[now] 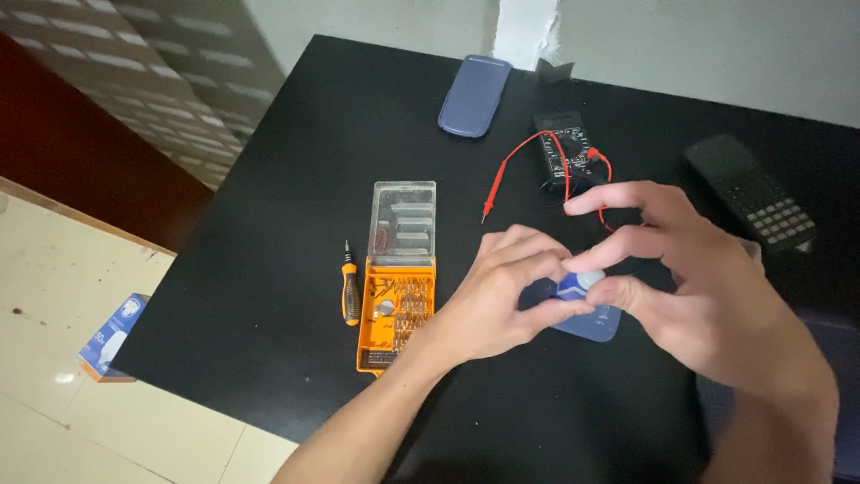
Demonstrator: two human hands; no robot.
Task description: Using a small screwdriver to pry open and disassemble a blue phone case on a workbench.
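Nearest: left hand (502, 296) and right hand (681, 278) meeting over the black table (269, 269), fingertips of both pinched on a small white-and-blue part (578, 285). Left closed narrow around its near side; right gripping with thumb and middle finger, forefinger stretched out free. Under the part, a blue plate (600, 323), possibly a phone back or cover, too hidden to tell. Whether the part is seated on the plate or lifted off it, hard to judge.

Just left of the hands: orange bit case (394, 314) lying open, clear lid (403, 220) folded back, bits mostly in their rows. Beside it a small screwdriver (349, 287), lying unheld. So tools out and ready, none in use at this moment; work looks early or mid-way, done by fingers only.

Farther: black multimeter (560, 148) with red lead (515, 175) trailing toward the case, untouched. Right of it a dark calculator (752, 193). Farthest, a blue phone (475, 94) face down near the table's edge. Off the table, on the floor, a small box (112, 336).
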